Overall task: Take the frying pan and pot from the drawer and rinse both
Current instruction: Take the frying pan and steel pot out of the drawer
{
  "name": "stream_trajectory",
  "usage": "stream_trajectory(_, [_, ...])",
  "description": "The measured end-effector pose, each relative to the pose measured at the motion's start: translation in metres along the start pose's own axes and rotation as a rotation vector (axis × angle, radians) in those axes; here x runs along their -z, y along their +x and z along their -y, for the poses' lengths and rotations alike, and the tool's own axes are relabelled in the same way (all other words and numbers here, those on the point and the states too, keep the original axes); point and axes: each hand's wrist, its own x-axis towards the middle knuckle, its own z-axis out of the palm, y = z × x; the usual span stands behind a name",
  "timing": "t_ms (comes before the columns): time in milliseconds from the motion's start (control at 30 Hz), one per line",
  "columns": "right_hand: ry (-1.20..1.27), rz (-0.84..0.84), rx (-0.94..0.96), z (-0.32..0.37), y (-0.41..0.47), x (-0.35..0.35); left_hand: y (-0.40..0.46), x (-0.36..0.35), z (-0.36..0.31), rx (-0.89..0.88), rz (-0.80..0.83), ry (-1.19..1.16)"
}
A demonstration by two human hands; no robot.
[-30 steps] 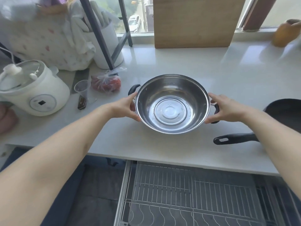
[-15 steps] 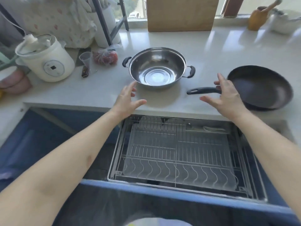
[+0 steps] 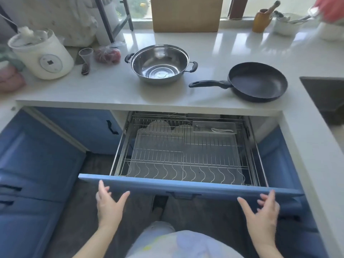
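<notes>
A steel pot point(image 3: 160, 65) with two black handles stands empty on the white counter point(image 3: 115, 90). To its right lies a black frying pan point(image 3: 257, 81), handle pointing left toward the pot. Below the counter a blue-fronted drawer point(image 3: 186, 187) is pulled out, showing a wire dish rack point(image 3: 184, 151). My left hand point(image 3: 108, 203) is open just in front of the drawer's front panel, near its left end. My right hand point(image 3: 264, 215) is open in front of the panel's right end. Neither hand holds anything.
A white rice cooker point(image 3: 42, 54), a plastic cup point(image 3: 86, 55) and a bag of red produce point(image 3: 108, 55) stand left of the pot. A wooden board point(image 3: 186, 13) leans at the window. A sink point(image 3: 325, 97) is at the right edge. Blue cabinets point(image 3: 37, 164) flank the drawer.
Both hands let go of the pot, left it on the counter and dropped down to the drawer's front panel. The view pulled back and tilted down.
</notes>
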Motion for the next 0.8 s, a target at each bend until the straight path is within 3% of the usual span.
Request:
stream_trajectory(133, [-0.077,0.062,-0.190,-0.023,0.001,-0.010,0.012,-0.012,0.014,0.222,0.055,0.138])
stream_trajectory(400, [-0.138,0.003,-0.360,-0.002,0.040,-0.036,0.048,-0.043,-0.006,0.287,0.062,0.133])
stream_trajectory(800, [-0.023,-0.030,-0.301,0.037,0.092,-0.066,0.098,-0.070,-0.046,0.210,0.028,0.034])
